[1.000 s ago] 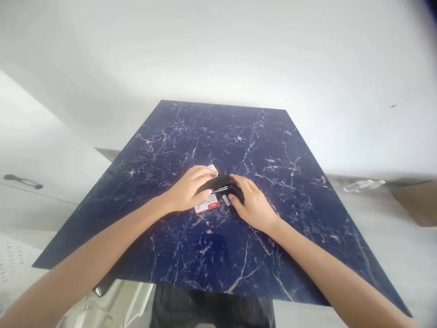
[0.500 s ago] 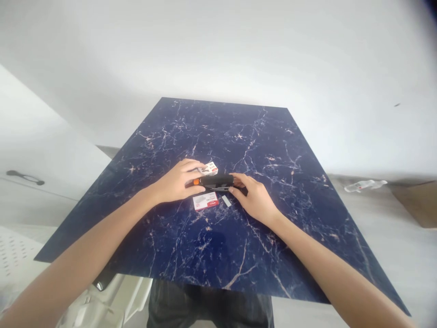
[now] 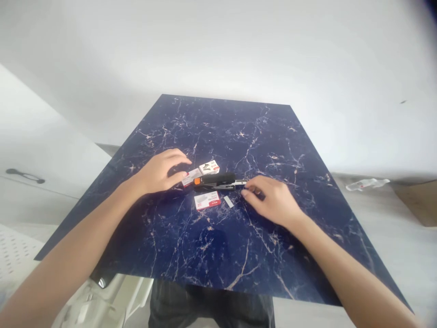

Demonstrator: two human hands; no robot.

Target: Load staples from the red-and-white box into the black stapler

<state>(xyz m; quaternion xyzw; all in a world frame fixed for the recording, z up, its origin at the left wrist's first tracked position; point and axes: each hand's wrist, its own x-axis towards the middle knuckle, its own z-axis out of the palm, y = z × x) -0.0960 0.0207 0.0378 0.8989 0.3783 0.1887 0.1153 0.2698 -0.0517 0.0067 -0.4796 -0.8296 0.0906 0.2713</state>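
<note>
A black stapler (image 3: pixel 218 180) with an orange part lies across the table, its metal staple tray (image 3: pixel 240 182) sticking out at the right end. My right hand (image 3: pixel 271 198) pinches that right end between thumb and fingers. Left of the stapler, my left hand (image 3: pixel 162 172) is open, with thumb and fingers apart. Its thumb tip is close to a white and red box (image 3: pixel 192 177); whether they touch I cannot tell. Against that lies a second small white box (image 3: pixel 209 167) printed with a stapler picture. In front are a white and red staple box (image 3: pixel 207 200) and a small pale strip (image 3: pixel 228 201).
The blue marble-patterned table (image 3: pixel 205 250) stands against a white wall. On the floor to the right lie a clear plastic bottle (image 3: pixel 367 184) and a brown cardboard box (image 3: pixel 421 202). A white chair-like object (image 3: pixel 102 300) is below the table's left front edge.
My left hand has let go of the stapler's left end and moved left, uncovering a box. My right hand has moved right, and the metal tray now shows at the stapler's right end.
</note>
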